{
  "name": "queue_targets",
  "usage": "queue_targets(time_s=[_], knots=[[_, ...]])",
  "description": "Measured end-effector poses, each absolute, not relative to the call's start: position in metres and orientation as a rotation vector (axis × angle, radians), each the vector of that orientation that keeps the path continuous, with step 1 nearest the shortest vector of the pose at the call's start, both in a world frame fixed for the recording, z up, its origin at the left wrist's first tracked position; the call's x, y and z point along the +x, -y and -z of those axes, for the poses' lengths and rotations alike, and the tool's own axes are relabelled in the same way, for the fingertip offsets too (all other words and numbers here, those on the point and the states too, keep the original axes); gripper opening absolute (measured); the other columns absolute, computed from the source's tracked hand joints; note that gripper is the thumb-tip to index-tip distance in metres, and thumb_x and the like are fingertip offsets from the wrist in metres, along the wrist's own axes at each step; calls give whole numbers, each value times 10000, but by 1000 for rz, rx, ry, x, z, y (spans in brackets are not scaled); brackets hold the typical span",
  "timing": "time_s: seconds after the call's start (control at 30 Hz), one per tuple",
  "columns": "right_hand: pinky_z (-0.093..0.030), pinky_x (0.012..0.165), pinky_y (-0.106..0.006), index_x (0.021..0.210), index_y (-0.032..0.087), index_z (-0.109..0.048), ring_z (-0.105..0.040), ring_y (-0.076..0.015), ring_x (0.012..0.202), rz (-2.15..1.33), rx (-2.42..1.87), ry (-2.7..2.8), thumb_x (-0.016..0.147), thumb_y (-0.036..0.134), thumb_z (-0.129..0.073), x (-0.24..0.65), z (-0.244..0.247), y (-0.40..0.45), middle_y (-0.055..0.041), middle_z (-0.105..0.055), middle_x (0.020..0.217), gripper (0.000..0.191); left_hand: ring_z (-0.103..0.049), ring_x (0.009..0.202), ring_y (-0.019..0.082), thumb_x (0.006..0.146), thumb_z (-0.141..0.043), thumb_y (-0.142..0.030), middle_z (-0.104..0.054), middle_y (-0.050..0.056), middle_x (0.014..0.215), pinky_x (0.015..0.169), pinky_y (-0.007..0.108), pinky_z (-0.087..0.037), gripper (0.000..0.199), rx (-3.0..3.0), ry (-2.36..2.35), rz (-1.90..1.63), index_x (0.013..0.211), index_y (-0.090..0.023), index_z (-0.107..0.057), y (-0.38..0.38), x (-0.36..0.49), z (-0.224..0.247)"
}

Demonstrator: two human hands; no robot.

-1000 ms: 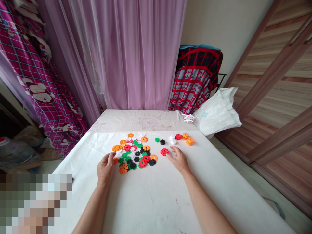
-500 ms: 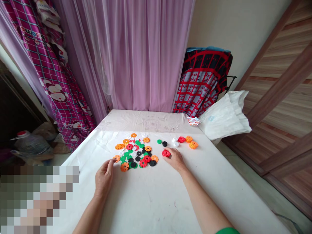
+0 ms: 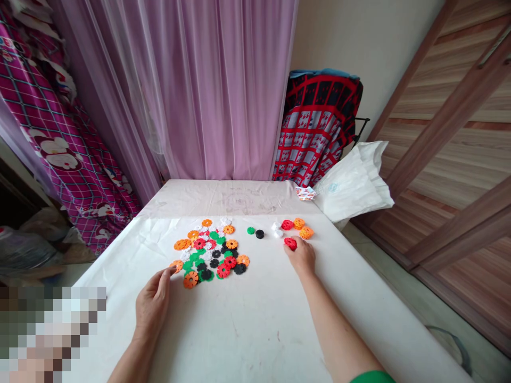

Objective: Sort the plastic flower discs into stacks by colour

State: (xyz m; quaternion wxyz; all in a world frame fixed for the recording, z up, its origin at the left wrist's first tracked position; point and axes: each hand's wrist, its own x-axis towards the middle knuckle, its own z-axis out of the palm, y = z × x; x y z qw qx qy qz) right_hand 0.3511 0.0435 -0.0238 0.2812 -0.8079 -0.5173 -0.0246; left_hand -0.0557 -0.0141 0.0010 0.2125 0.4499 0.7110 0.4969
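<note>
A pile of flower-shaped plastic discs (image 3: 214,263) in orange, red, green, black and white lies left of the middle of the table. At its left edge my left hand (image 3: 154,300) has thumb and fingers closed on the rim of an orange disc (image 3: 176,265). My right hand (image 3: 302,256) grips a red piece (image 3: 290,243), which looks like several discs put together. Just beyond it are another red piece (image 3: 287,225), white pieces (image 3: 278,230) and two orange pieces (image 3: 306,232). One green piece (image 3: 250,230) and one black piece (image 3: 260,234) lie between the pile and this group.
The white-covered table (image 3: 255,330) reaches back to a purple curtain (image 3: 223,106). At its far right corner are a white bag (image 3: 353,183) and a small patterned paper item (image 3: 305,193). A wooden wardrobe (image 3: 451,159) stands to the right.
My right hand has carried the red piece right, away from the pile and close to the grouped pieces. My left hand stays at the orange disc. The whole view has shifted.
</note>
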Motion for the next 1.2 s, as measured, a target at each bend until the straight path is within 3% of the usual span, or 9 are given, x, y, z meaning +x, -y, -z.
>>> queue_targets(time_s=[0.27, 0.43, 0.67, 1.0, 1.2], knots=[[-424, 864, -356, 1113, 189, -659, -586, -267, 967, 53, -2291, 1307, 829, 385, -588, 353, 18, -54, -105, -695, 1020, 352, -657, 1108, 299, 704, -529, -619, -771, 61, 1039, 987, 405, -501, 453, 1227, -1961, -1342, 826, -238, -743, 14, -56, -2], [-418, 907, -380, 1249, 174, -605, -572, -305, 1069, 52, -2270, 1300, 776, 466, -662, 349, 16, -51, -145, -677, 1134, 560, -655, 1108, 306, 706, -525, -615, -769, 65, 1039, 1002, 423, -490, 458, 1204, -1957, -1326, 836, -233, -741, 13, -57, 0], [-423, 865, -370, 1127, 164, -670, -596, -286, 986, 120, -2266, 1350, 850, 362, -551, 352, 19, -51, -147, -694, 1045, 361, -655, 1112, 302, 722, -524, -599, -770, 64, 1037, 997, 414, -494, 443, 1224, -1961, -1332, 844, -234, -746, 13, -57, 0], [-426, 922, -357, 1212, 127, -624, -590, -283, 1054, 53, -2180, 1217, 803, 350, -585, 359, 24, -45, -150, -685, 1147, 468, -637, 1149, 307, 698, -517, -591, -768, 66, 1047, 1042, 435, -461, 454, 1175, -1936, -1325, 859, -234, -746, 14, -54, -5], [-413, 884, -347, 994, 211, -747, -591, -243, 975, 161, -2210, 1353, 815, 209, -525, 364, 33, -5, -99, -693, 1104, 285, -650, 1119, 314, 676, -529, -599, -771, 73, 1015, 1011, 431, -490, 437, 1157, -1933, -1349, 792, -229, -728, 15, -52, -10]])
